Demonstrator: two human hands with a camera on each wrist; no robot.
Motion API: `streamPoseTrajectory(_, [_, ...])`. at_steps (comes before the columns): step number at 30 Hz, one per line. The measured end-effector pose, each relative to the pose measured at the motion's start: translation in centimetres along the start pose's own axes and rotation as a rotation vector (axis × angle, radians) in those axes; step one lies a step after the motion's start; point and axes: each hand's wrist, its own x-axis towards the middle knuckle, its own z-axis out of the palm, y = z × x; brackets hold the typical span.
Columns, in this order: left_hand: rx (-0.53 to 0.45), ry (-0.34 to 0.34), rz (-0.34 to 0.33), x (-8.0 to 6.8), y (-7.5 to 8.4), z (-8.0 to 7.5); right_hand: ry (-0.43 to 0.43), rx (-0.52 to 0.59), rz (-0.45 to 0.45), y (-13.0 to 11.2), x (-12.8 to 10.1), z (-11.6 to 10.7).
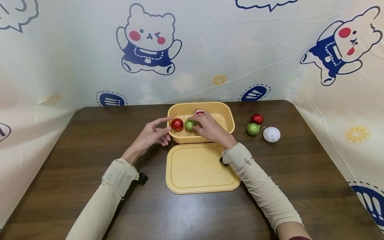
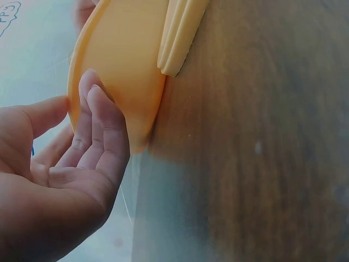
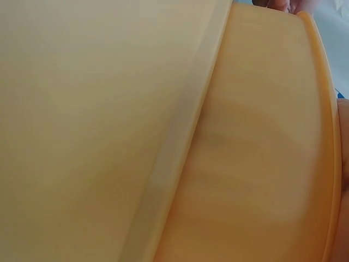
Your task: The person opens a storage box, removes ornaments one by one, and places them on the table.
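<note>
A yellow plastic box [image 1: 229,124] stands on the dark wooden table [image 1: 90,140], with its lid [image 1: 199,168] lying flat in front of it. Inside lie a shiny red bauble [image 1: 177,124] and a glittery green bauble [image 1: 189,126]. A red-and-white bauble [image 1: 199,112] peeks out behind my right hand. That hand [image 1: 194,122] reaches into the box and its fingertips curl over the green bauble. My left hand [image 1: 164,129] rests with relaxed fingers against the box's left wall. The left wrist view shows those fingers [image 2: 101,125] touching the box [image 2: 122,60]. The right wrist view shows only lid [image 3: 92,120] and box wall [image 3: 262,158].
Right of the box lie a red bauble [image 1: 257,118], a green glitter bauble [image 1: 253,129] and a white speckled bauble [image 1: 271,134]. A cartoon-printed cloth [image 1: 192,50] walls in the table at the back and both sides.
</note>
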Motion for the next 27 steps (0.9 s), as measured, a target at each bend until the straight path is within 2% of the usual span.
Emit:
streamPoseTrajectory(11, [0.004,0.008,-0.010,0.02,-0.11,0.04,-0.019,0.164,0.089,0.01,-0.14,-0.06])
streamPoseTrajectory(27, [0.006,-0.001,0.000,0.10,-0.15,-0.05,-0.025,0.188,0.098,-0.22,-0.35,-0.21])
